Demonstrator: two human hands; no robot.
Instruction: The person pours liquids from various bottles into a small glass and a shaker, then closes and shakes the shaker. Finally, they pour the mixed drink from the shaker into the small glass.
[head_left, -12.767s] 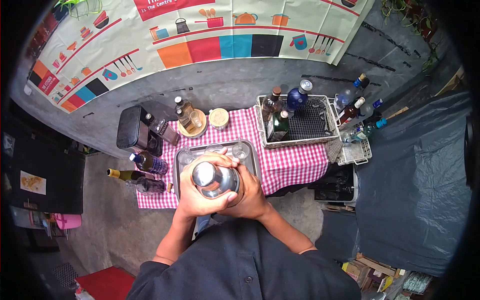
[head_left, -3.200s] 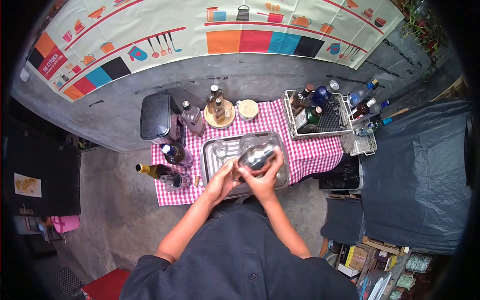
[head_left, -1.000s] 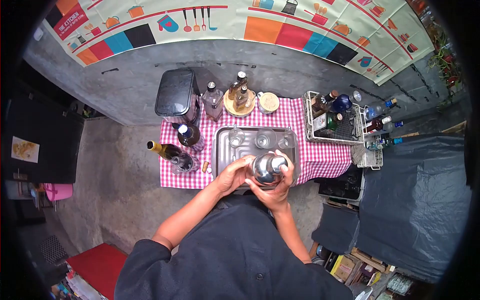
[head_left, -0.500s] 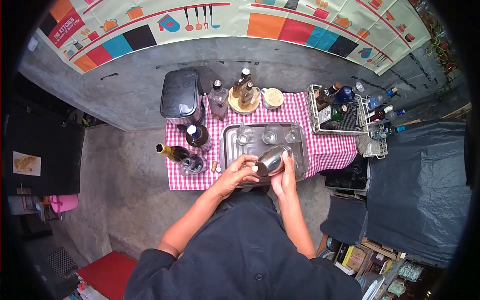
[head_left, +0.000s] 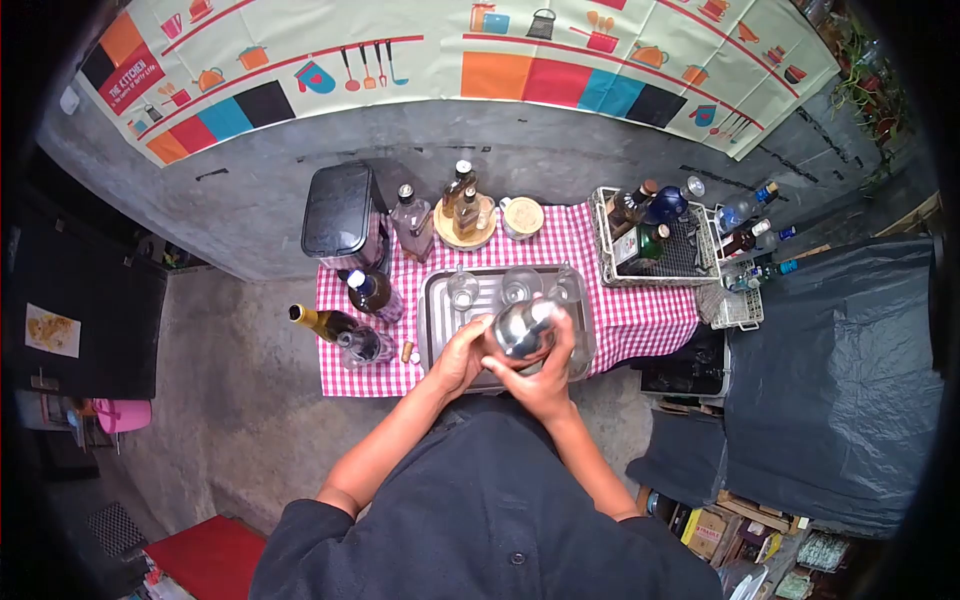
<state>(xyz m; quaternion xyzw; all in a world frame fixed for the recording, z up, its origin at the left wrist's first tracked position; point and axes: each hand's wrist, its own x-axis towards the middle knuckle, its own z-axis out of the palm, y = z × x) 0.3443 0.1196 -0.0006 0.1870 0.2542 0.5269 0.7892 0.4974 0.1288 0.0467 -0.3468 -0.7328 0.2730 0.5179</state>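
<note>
My left grip (head_left: pixel 461 358) is curled against the left side of a shiny silver, rounded metal shaker (head_left: pixel 522 333), and my right grip (head_left: pixel 542 378) closes around its right side, with the thumb reaching across underneath. The shaker is between my two grips, raised over the near part of a grey rectangular tray (head_left: pixel 426 325) with a ridged base. It is blurred, so I cannot tell how firmly each finger presses, nor whether a cap is seated. Smooth, curved metal could slide through my fingers if they are damp or if one side eases off, I judge. Just beyond it, a round clear glass (head_left: pixel 463 292) and a wider clear glass (head_left: pixel 519 287) are within the tray; a swing too low or too far forward could knock them together or tip one. Should a joint in the metal be loose, a tilt could spill whatever is inside. A small brown cork (head_left: pixel 407 351) lies left of the tray on the pink-and-white checked cloth (head_left: pixel 640 310) over the bench (head_left: pixel 560 225), where a stray left elbow or sleeve might roll it off.
</note>
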